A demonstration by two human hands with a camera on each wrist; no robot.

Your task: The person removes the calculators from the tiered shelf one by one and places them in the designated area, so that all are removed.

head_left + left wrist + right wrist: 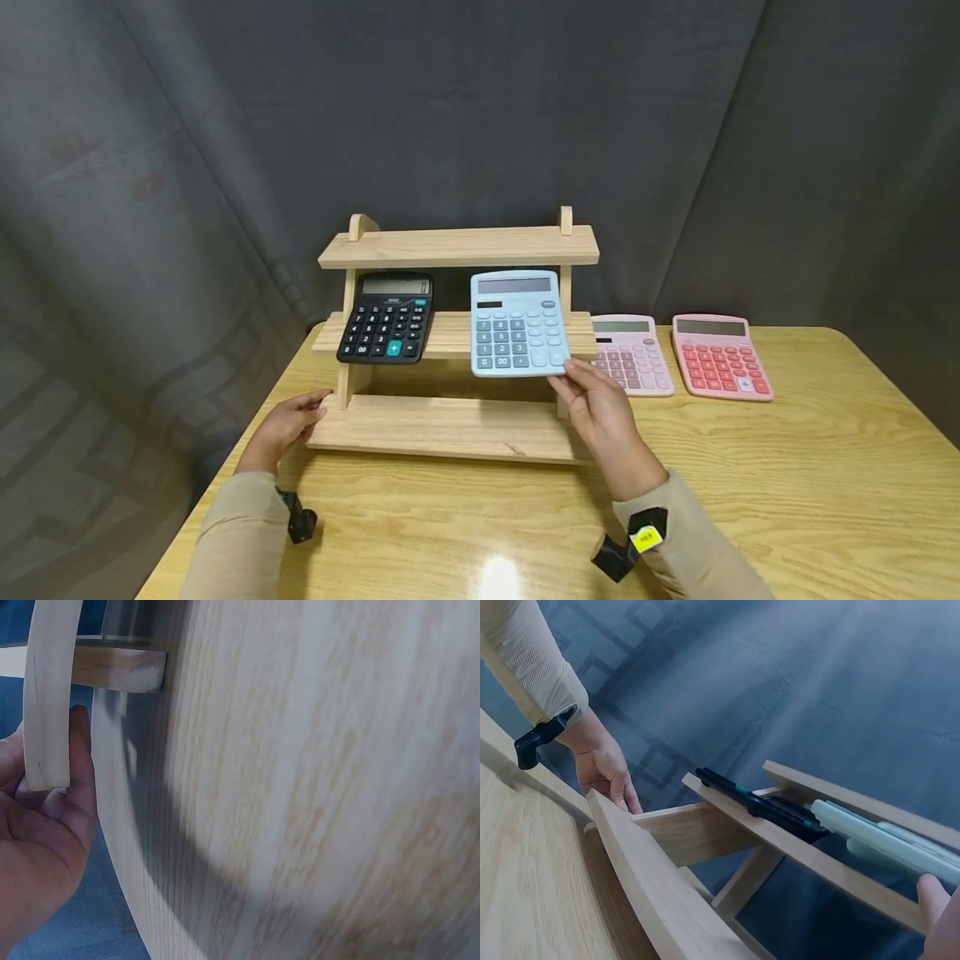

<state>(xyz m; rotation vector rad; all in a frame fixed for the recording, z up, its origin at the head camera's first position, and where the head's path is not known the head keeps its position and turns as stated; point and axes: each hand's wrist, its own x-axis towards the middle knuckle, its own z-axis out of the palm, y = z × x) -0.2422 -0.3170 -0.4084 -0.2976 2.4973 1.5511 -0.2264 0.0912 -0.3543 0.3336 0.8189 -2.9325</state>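
well, the light blue calculator (517, 333) is up in front of the middle shelf (452, 335) of the wooden display stand (457, 247), its lower right corner pinched in the right hand (603, 412), while the left hand (287, 425) grips the left end of the bottom shelf (442, 427). held by just that corner, it could, i'd say, twist and drop toward the counter (442, 521) if the pinch loosens. a swing to the left might also knock the black calculator (382, 327) resting on the middle shelf. from here i can't tell whether the blue one's lower edge touches the shelf, and whatever lies behind it is hidden. the right wrist view cuts that hand off at its edge. the lilac calculator (636, 354) is partly covered, and any digits on the blue one's screen (513, 286) are too faint to read
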